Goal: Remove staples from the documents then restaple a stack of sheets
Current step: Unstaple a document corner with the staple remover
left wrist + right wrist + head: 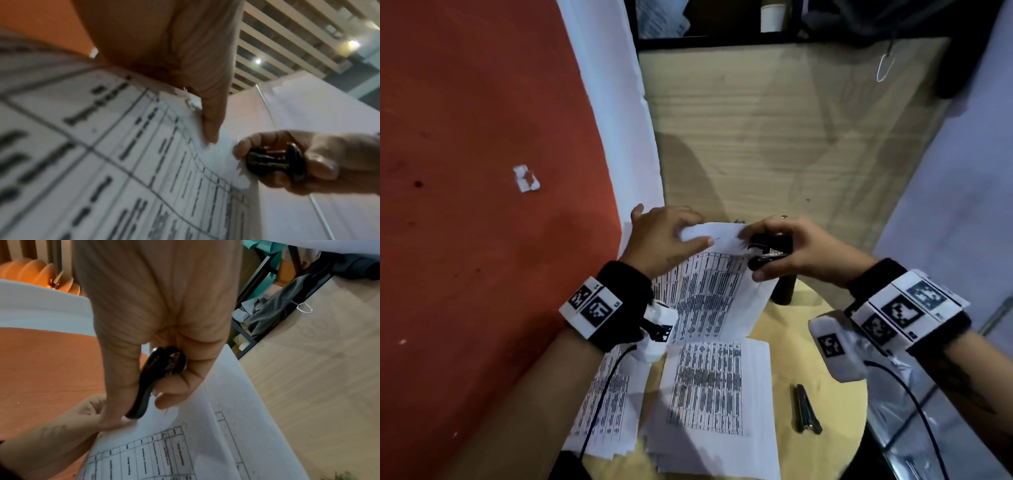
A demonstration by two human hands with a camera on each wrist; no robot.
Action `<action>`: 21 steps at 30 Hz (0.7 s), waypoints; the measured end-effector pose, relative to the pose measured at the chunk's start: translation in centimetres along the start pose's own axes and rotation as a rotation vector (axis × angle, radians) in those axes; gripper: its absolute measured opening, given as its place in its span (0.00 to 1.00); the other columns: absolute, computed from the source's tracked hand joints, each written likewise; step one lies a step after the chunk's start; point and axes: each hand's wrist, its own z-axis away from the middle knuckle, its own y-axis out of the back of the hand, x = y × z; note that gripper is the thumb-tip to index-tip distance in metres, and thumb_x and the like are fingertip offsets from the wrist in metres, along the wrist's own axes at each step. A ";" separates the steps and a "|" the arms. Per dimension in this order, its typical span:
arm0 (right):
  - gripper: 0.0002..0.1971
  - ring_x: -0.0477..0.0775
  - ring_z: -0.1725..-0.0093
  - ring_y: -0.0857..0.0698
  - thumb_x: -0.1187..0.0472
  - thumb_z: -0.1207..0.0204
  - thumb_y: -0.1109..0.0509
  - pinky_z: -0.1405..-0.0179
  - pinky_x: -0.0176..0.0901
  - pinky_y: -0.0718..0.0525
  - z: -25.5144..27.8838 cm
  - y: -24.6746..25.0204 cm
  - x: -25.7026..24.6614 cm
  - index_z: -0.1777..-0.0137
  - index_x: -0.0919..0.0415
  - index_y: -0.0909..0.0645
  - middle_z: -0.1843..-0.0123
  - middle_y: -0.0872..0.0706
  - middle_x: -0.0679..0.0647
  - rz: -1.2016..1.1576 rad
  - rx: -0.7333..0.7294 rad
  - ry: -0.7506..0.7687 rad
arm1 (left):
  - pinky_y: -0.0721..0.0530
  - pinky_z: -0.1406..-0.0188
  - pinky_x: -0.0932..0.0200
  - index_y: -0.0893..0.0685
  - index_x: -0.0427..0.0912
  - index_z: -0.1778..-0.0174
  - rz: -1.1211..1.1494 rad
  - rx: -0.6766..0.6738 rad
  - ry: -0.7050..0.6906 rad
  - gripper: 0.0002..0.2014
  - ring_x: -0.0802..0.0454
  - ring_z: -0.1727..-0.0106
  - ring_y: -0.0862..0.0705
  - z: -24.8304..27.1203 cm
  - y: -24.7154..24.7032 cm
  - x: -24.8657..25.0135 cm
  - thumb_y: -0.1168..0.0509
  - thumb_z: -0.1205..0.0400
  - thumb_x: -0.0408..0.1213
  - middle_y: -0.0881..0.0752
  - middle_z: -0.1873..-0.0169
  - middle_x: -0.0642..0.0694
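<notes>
I hold a stapled printed document (709, 291) tilted up over the round wooden table (832, 346). My left hand (688, 234) pinches its top left corner, thumb (209, 123) on the front of the paper (123, 146). My right hand (791, 246) grips a black staple remover (770, 248), its claws at the top right edge of the sheet. The right wrist view shows the staple remover (160, 378) squeezed between thumb and fingers just above the document (205, 443). A short thin mark (717, 238) shows near the top margin.
More printed sheets (719, 387) lie overlapped on the table, with another pile (606, 397) at the left under a wrist cable. A dark metal stapler (806, 409) lies on the table's right side. A red wall (482, 205) stands close on the left.
</notes>
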 end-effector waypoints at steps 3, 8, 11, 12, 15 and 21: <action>0.27 0.37 0.48 0.17 0.69 0.42 0.17 0.41 0.28 0.23 0.2 -0.6 -0.1 0.41 0.58 0.19 0.44 0.19 0.59 0.053 0.086 0.065 | 0.18 0.51 0.46 0.12 0.52 0.62 0.206 -0.029 0.029 0.16 0.56 0.67 0.19 0.0 0.4 -0.2 0.35 0.34 0.59 0.15 0.72 0.56; 0.31 0.44 0.46 0.26 0.56 0.38 0.23 0.41 0.19 0.33 0.8 -2.4 -0.7 0.32 0.60 0.21 0.44 0.27 0.53 0.430 0.404 0.327 | 0.21 0.61 0.56 0.13 0.41 0.65 0.262 -0.085 0.041 0.14 0.59 0.68 0.20 0.5 1.4 -0.1 0.29 0.32 0.50 0.14 0.72 0.47; 0.28 0.44 0.48 0.24 0.62 0.37 0.24 0.46 0.31 0.25 0.8 -3.9 -1.4 0.36 0.68 0.24 0.46 0.22 0.56 0.485 0.409 0.403 | 0.22 0.63 0.54 0.12 0.33 0.63 0.225 -0.130 0.057 0.25 0.55 0.68 0.22 0.7 2.1 -0.2 0.27 0.37 0.55 0.14 0.70 0.36; 0.25 0.45 0.49 0.23 0.62 0.37 0.25 0.49 0.38 0.23 0.7 -4.3 -1.5 0.40 0.67 0.23 0.47 0.21 0.57 0.479 0.422 0.405 | 0.22 0.63 0.53 0.12 0.32 0.63 0.219 -0.144 0.064 0.24 0.55 0.67 0.22 0.8 2.3 -0.2 0.26 0.37 0.54 0.13 0.68 0.34; 0.19 0.55 0.54 0.19 0.57 0.38 0.26 0.61 0.55 0.17 0.5 -5.4 -1.9 0.47 0.60 0.23 0.50 0.19 0.55 0.540 0.466 0.402 | 0.25 0.60 0.56 0.12 0.34 0.60 0.187 -0.168 0.084 0.19 0.56 0.63 0.20 1.1 2.5 -0.2 0.26 0.33 0.50 0.11 0.64 0.39; 0.18 0.58 0.56 0.17 0.57 0.39 0.27 0.71 0.54 0.17 0.1 -6.4 -2.6 0.48 0.58 0.21 0.51 0.19 0.53 0.620 0.437 0.464 | 0.27 0.61 0.57 0.15 0.35 0.56 0.168 -0.256 0.075 0.23 0.54 0.61 0.19 1.4 3.2 0.1 0.34 0.29 0.55 0.13 0.60 0.36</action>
